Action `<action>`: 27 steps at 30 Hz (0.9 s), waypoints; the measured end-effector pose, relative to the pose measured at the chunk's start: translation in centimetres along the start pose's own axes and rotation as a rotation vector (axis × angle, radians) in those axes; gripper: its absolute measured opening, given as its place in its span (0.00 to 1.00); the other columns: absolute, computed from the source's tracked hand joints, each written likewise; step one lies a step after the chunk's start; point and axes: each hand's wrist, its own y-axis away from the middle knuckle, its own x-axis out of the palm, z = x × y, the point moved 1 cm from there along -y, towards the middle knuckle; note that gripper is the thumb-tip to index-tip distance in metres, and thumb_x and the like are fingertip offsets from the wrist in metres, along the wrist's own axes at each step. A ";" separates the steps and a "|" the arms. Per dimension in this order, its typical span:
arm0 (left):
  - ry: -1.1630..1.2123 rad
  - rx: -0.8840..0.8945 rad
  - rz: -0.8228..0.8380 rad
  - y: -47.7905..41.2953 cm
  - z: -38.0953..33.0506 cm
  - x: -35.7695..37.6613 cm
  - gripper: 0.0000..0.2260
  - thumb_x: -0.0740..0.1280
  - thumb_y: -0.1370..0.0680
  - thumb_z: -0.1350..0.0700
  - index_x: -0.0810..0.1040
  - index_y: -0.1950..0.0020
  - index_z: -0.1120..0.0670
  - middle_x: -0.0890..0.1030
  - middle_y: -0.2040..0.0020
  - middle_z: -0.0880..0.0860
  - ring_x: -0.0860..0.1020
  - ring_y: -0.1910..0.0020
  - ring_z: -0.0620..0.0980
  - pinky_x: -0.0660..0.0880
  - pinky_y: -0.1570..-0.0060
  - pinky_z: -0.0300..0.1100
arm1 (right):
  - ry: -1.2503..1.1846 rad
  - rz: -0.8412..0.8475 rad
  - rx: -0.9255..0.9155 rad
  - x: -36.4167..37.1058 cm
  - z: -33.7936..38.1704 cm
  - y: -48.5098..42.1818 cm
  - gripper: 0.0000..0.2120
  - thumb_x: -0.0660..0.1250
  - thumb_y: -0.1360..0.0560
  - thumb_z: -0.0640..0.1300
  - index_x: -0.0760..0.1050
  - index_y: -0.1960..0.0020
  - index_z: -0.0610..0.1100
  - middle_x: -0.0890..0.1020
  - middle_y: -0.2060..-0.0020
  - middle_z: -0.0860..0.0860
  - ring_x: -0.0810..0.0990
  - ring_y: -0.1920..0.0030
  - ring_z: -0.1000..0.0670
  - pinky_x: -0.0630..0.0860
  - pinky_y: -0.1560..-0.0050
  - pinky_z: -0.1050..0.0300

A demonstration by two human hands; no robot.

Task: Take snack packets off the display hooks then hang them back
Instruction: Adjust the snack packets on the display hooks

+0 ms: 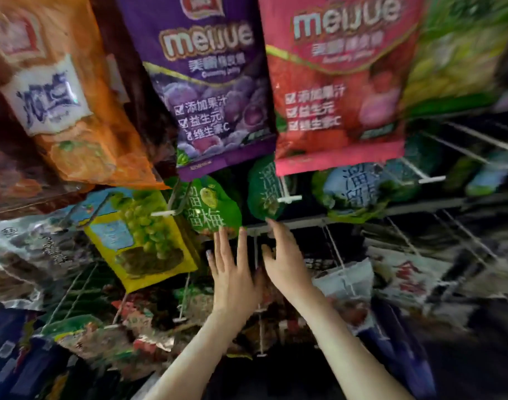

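Observation:
Both my hands reach up toward the middle row of hooks, fingers straight and holding nothing. My left hand (pixel 232 269) has its fingertips at the lower edge of a bright green plum packet (pixel 211 206) on a white hook. My right hand (pixel 284 258) points its fingertips at the bottom of a darker green packet (pixel 264 189) hanging beside it. Above them hang a purple Meijue packet (pixel 209 90) and a red Meijue packet (pixel 339 88). The picture is blurred.
An orange packet (pixel 62 93) hangs top left and a yellow grape packet (pixel 143 235) left of my hands. A blue-green packet (pixel 353 192) hangs to the right. Bare wire hooks (pixel 431 177) jut out at right. More packets fill the lower rows.

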 end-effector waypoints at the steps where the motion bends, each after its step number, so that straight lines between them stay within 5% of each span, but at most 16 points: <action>1: -0.001 0.029 -0.003 -0.5 -1.4 0.3 0.43 0.68 0.28 0.51 0.42 0.23 0.53 0.48 0.24 0.63 0.49 0.25 0.63 0.55 0.33 0.65 | 0.042 -0.042 0.019 -1.9 -0.9 0.2 0.25 0.59 0.21 0.42 0.57 0.26 0.50 0.64 0.30 0.50 0.68 0.33 0.51 0.67 0.41 0.62; 9: -0.101 0.028 -0.027 -4.8 -3.9 2.8 0.42 0.70 0.29 0.49 0.47 0.23 0.49 0.46 0.24 0.62 0.48 0.25 0.65 0.50 0.32 0.66 | 0.151 -0.327 0.156 -9.9 -8.1 0.1 0.28 0.63 0.22 0.43 0.55 0.26 0.44 0.64 0.31 0.46 0.64 0.30 0.48 0.67 0.38 0.59; 14: -0.236 0.060 -0.159 -5.2 0.2 3.5 0.45 0.73 0.31 0.50 0.50 0.23 0.53 0.49 0.25 0.64 0.50 0.27 0.66 0.54 0.35 0.69 | 0.140 -0.095 -0.028 -5.1 -7.1 -1.2 0.36 0.64 0.23 0.45 0.46 0.24 0.51 0.57 0.26 0.50 0.57 0.27 0.51 0.62 0.32 0.58; 18: -0.275 0.068 -0.233 -6.5 2.1 3.6 0.47 0.72 0.30 0.48 0.44 0.23 0.51 0.48 0.24 0.64 0.49 0.26 0.66 0.55 0.36 0.72 | 0.329 -0.060 -0.204 -0.9 -5.1 -4.4 0.43 0.68 0.26 0.45 0.40 0.24 0.52 0.53 0.25 0.46 0.54 0.27 0.43 0.61 0.29 0.46; 23: -0.313 0.122 -0.286 -8.1 2.9 3.4 0.42 0.70 0.29 0.47 0.47 0.23 0.50 0.48 0.24 0.63 0.47 0.27 0.68 0.58 0.38 0.74 | 0.672 -0.202 -0.367 1.9 -2.0 -8.2 0.49 0.74 0.36 0.44 0.48 0.24 0.55 0.54 0.26 0.41 0.58 0.28 0.35 0.65 0.36 0.32; 27: -0.323 0.114 -0.301 -8.8 3.7 2.4 0.32 0.63 0.26 0.45 0.56 0.25 0.51 0.48 0.25 0.63 0.48 0.28 0.71 0.60 0.39 0.74 | 0.791 -0.239 -0.443 2.5 -0.8 -9.6 0.35 0.68 0.29 0.47 0.57 0.26 0.55 0.47 0.24 0.44 0.55 0.27 0.34 0.56 0.34 0.30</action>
